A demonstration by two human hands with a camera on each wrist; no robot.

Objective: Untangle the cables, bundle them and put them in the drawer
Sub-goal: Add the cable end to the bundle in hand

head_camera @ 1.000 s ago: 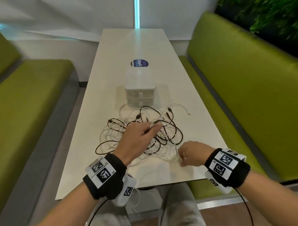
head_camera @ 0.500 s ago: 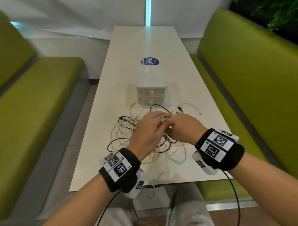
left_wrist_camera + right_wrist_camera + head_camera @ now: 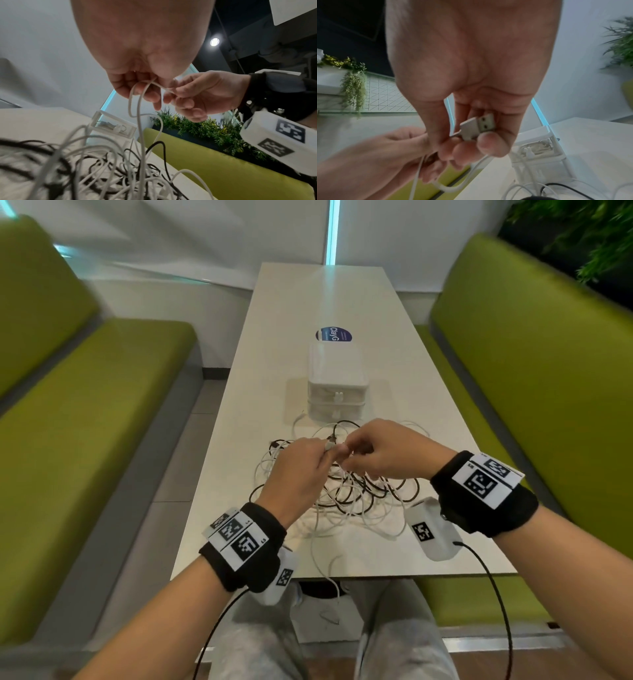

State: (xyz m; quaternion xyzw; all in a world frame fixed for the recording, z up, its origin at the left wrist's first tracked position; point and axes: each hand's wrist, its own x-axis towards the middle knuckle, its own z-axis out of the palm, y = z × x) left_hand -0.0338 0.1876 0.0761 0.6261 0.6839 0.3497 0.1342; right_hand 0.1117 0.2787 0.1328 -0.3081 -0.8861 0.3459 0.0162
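A tangle of white and black cables (image 3: 356, 494) lies on the white table (image 3: 342, 559), just in front of a small white drawer unit (image 3: 337, 378). Both hands are raised together above the tangle. My right hand (image 3: 347, 456) curls its fingers round the white USB plug (image 3: 477, 125) of a white cable. My left hand (image 3: 325, 453) pinches that same white cable (image 3: 137, 108) a little below the plug. From there the cable hangs in a loop down into the pile. The drawers look closed.
A round blue sticker (image 3: 334, 334) sits on the table behind the drawer unit. Green benches run along the left (image 3: 85, 422) and the right (image 3: 513, 371). One white cable end (image 3: 334, 587) hangs over the table's front edge towards my knees.
My right hand left the table's front edge and rose to meet the left one. It now holds the plug, while the left pinches the cable below it.
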